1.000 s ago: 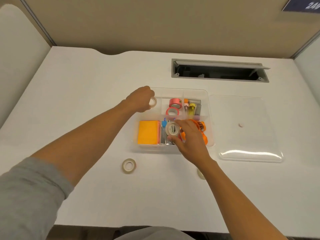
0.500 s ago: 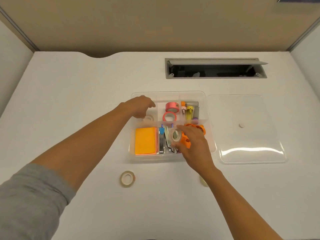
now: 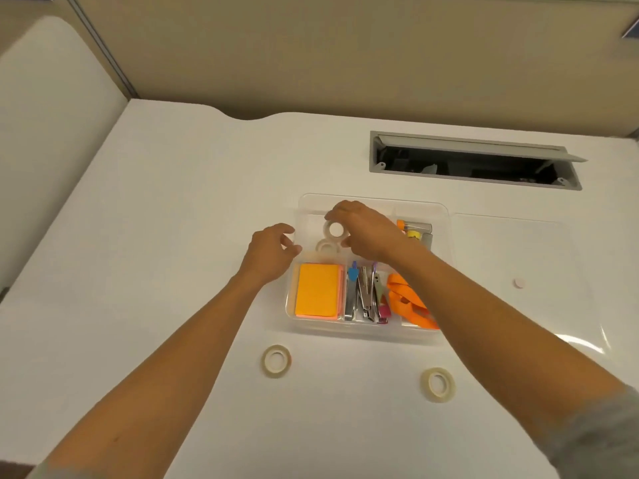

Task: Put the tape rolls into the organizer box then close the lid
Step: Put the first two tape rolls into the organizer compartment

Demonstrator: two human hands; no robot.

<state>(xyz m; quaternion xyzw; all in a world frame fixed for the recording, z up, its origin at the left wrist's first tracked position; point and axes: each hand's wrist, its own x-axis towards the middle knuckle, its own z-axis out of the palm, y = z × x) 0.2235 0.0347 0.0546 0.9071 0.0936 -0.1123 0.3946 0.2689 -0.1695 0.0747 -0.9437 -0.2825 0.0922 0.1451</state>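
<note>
My right hand [image 3: 366, 233] has carried its white tape roll [image 3: 334, 229] to the far-left compartment, still pinched; left hand [image 3: 271, 252] loose, empty. Released crooked, it could perch on the roll beneath [image 3: 326, 247] and block the lid [image 3: 518, 257].

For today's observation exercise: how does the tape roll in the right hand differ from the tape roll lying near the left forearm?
The held tape roll is pinched in the right hand over the organizer box; the loose tape roll rests untouched on the desk. The held one stands on edge; the loose one lies flat. Both are pale rings.
</note>
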